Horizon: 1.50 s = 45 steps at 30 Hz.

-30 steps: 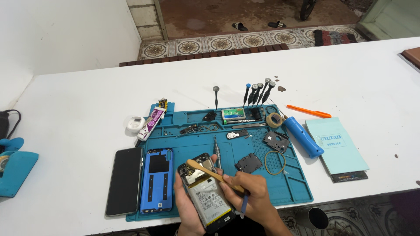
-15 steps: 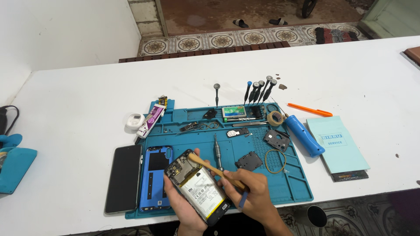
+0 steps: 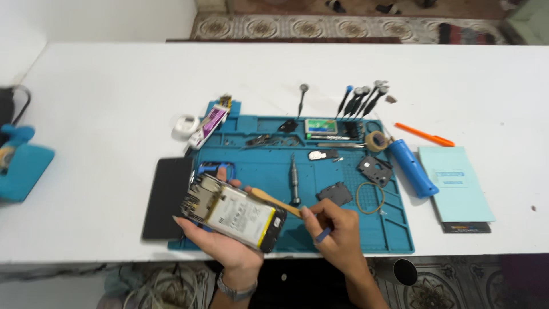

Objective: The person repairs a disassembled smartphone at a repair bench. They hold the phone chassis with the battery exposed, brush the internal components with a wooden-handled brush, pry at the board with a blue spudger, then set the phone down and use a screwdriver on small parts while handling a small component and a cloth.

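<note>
Left hand (image 3: 220, 243) holds opened phone (image 3: 234, 212); right hand (image 3: 337, 237) w/ wooden stick (image 3: 274, 200).

The scene is viewed from 1 head-worn camera, aimed steeply down and toward 12 o'clock. The white table (image 3: 103, 103) is seen from near, its close edge at 6 o'clock.
</note>
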### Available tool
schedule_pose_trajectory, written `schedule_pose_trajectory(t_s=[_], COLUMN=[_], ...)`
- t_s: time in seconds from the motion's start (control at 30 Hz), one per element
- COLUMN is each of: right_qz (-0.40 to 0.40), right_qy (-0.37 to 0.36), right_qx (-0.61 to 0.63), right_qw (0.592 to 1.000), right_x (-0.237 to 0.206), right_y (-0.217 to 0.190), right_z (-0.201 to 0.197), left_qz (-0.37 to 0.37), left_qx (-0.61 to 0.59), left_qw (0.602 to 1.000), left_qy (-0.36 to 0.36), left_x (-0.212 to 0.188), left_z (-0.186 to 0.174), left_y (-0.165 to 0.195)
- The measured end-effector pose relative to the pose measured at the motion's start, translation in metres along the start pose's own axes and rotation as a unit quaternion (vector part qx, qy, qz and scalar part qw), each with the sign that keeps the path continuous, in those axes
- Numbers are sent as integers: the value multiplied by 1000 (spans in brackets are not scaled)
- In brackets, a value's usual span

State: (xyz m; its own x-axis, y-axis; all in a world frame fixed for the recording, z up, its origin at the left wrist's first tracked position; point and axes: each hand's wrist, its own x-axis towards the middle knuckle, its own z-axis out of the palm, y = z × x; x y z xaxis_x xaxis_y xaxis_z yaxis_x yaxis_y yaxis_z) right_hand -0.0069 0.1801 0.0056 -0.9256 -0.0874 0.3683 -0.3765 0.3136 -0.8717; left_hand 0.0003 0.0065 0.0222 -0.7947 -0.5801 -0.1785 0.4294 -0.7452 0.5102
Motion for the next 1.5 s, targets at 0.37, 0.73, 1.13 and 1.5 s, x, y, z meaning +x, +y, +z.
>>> schedule_pose_trajectory(t_s=[0.37, 0.73, 1.13, 1.5], right_qz=[-76, -106, -29, -119], right_qy=[-63, -54, 158, 160], right_qx=[-35, -42, -34, -259], right_qw=[995, 992, 986, 945], right_x=[-1, -1, 1, 10], right_y=[5, 9, -2, -12], right_z=[1, 1, 1, -2], left_qz=[105, 98, -67, -146], left_qx=[-18, -21, 41, 45], left_qw=[991, 989, 976, 961], left_qy=[-83, -104, -202, -232], left_x=[26, 22, 4, -2], left_z=[-10, -7, -5, -14], left_y=[30, 36, -9, -26])
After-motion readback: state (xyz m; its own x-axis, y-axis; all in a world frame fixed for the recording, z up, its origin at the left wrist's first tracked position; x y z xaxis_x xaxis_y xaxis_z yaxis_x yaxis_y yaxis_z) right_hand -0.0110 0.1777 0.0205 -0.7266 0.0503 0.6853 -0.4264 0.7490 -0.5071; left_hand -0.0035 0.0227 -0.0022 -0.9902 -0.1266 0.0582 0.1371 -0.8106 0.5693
